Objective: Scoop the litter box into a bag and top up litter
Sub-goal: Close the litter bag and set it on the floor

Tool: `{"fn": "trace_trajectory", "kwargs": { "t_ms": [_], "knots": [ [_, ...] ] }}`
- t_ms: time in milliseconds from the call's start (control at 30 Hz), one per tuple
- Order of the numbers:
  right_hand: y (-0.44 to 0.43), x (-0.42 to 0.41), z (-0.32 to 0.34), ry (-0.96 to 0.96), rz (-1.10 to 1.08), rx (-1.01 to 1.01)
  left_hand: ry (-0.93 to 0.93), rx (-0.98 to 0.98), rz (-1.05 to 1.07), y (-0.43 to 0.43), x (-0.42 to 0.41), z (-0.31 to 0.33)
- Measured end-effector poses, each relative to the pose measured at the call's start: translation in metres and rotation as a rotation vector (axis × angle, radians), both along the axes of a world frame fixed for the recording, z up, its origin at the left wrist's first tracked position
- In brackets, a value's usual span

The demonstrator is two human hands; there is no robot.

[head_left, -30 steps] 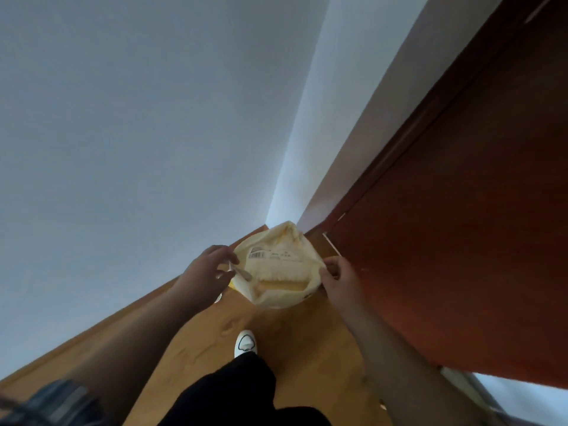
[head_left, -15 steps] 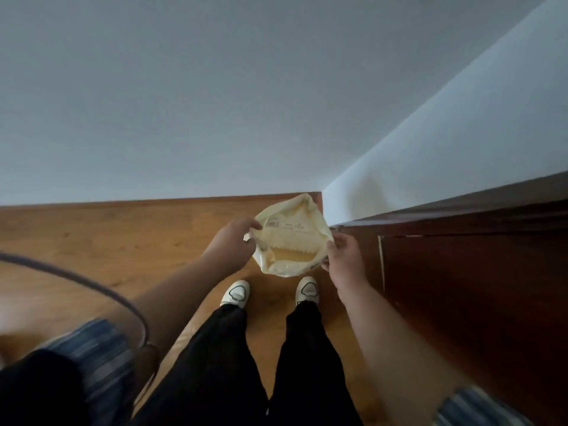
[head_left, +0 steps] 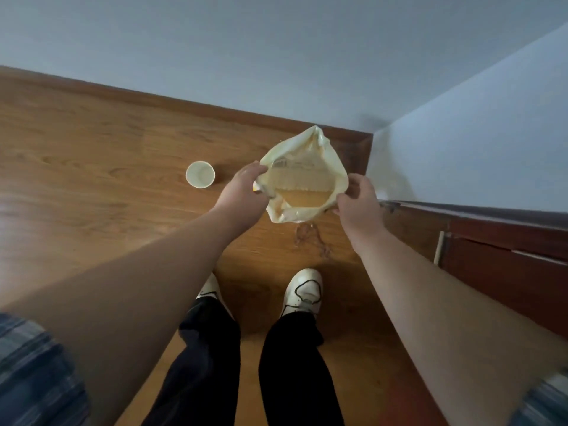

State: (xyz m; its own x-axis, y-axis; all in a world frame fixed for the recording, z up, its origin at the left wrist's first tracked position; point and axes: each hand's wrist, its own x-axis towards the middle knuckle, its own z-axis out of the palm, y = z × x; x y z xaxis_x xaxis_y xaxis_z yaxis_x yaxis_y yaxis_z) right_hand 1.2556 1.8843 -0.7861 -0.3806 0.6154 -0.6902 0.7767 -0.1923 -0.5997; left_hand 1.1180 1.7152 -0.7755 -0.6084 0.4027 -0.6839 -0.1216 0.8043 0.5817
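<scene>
My left hand point(head_left: 242, 192) and right hand point(head_left: 356, 201) each pinch an opposite edge of the bag point(head_left: 302, 155), spreading its mouth, likely to check or pour. It hangs above the floor point(head_left: 92, 149) ahead of my shoes point(head_left: 302, 290), with yellowish litter point(head_left: 304, 198) sitting low inside. A cup point(head_left: 200, 174) stands to the left, seemingly empty; no litter box in view.

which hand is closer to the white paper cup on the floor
Left. The left hand holds the cream plastic bag just right of the round white paper cup; the right hand holds the bag's opposite edge, farther away.
</scene>
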Motion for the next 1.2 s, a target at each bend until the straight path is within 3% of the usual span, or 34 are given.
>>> {"fn": "trace_trajectory", "kwargs": {
  "t_ms": [167,333,500,600,767,867,1000,1200],
  "knots": [
    [0.01,-0.001,-0.069,-0.024,0.02,-0.013,-0.011,0.021,-0.034,0.002,-0.008,-0.061],
    [0.009,-0.002,-0.055,-0.076,-0.038,0.027,0.059,-0.013,-0.035,-0.015,-0.021,-0.041],
    [-0.005,-0.008,0.034,-0.119,0.004,0.038,0.028,-0.22,-0.222,-0.042,-0.024,0.052],
    [-0.021,-0.017,0.117,-0.127,0.124,0.04,0.032,-0.238,-0.31,-0.061,-0.021,0.13],
    [-0.06,-0.038,0.268,-0.109,0.292,0.005,0.071,-0.238,-0.287,-0.096,-0.015,0.267],
    [-0.088,-0.05,0.316,-0.076,0.408,-0.005,0.119,-0.217,-0.226,-0.119,-0.014,0.306],
    [-0.126,-0.07,0.288,-0.056,0.444,-0.032,0.137,-0.175,-0.116,-0.148,-0.014,0.282],
    [-0.174,-0.11,0.125,-0.088,0.476,-0.033,0.091,-0.187,0.024,-0.176,-0.037,0.131]
  ]
}}
